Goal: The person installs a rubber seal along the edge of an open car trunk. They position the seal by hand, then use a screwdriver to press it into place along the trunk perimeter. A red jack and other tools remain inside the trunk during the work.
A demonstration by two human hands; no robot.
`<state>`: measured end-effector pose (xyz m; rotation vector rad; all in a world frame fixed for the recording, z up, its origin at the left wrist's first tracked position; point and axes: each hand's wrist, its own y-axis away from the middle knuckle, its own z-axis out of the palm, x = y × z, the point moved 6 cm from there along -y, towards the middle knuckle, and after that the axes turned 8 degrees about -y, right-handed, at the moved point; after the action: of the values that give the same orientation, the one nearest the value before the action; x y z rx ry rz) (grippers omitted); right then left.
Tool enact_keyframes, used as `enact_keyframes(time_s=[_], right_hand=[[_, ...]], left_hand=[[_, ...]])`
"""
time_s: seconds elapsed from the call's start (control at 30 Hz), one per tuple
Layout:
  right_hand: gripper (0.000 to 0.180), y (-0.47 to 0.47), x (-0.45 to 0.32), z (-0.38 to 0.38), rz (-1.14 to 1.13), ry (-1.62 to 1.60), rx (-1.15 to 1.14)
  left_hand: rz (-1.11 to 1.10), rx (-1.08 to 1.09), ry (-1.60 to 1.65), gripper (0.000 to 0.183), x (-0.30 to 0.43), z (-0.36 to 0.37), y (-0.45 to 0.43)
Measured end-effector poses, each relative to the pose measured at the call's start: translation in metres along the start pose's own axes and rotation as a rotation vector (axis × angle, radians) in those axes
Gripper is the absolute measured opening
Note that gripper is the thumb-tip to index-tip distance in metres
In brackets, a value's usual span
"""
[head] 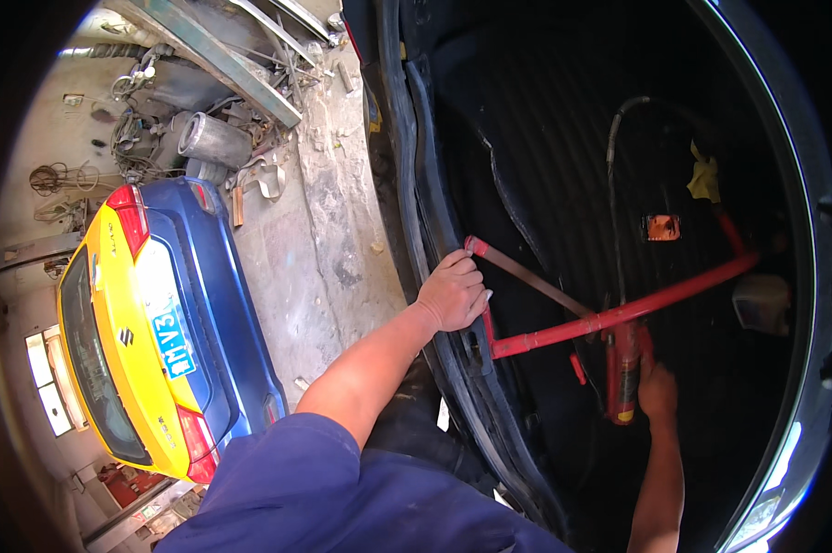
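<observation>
My left hand [456, 293] rests with bent fingers at the lower end of a red metal frame, over the rubber-edged sill [435, 235] of a dark car trunk. Inside the trunk lies that red tubular frame [561, 334], with a thinner bar [530, 278] angled off it. My right hand [658, 390] is in shadow at a red tool with a cylindrical body [625, 387], fixed near the frame's middle; its fingers seem to close on the tool's handle. From the tool a dark hose [612, 180] curves away. Whether my left fingers grip the frame is unclear.
A small orange-faced item [663, 227], a yellow cloth or glove [703, 178] and a pale container [761, 303] lie deeper in the trunk. Behind me at left stands a yellow and blue car [215, 276]. A metal cylinder [215, 140], cables and a long beam [229, 62] are on the floor.
</observation>
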<state>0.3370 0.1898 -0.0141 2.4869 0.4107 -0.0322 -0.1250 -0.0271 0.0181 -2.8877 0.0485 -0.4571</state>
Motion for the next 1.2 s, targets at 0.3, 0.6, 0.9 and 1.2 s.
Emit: enact_keyframes(time_s=[0.3, 0.6, 0.9, 1.2], right_hand=[[0.052, 0.01, 0.02, 0.046, 0.054, -0.083, 0.162], [0.055, -0.006, 0.045, 0.068, -0.058, -0.144, 0.167], [0.069, -0.01, 0.023, 0.009, -0.054, 0.019, -0.011], [0.062, 0.002, 0.008, 0.003, 0.03, 0.064, -0.084]], left_hand=[[-0.016, -0.004, 0.048, 0.02, -0.003, 0.001, 0.0], [-0.018, 0.049, 0.006, 0.019, 0.0, -0.001, 0.003], [0.01, -0.027, 0.012, 0.02, 0.0, -0.001, -0.002], [-0.013, 0.004, 0.008, 0.013, -0.001, 0.002, -0.001]])
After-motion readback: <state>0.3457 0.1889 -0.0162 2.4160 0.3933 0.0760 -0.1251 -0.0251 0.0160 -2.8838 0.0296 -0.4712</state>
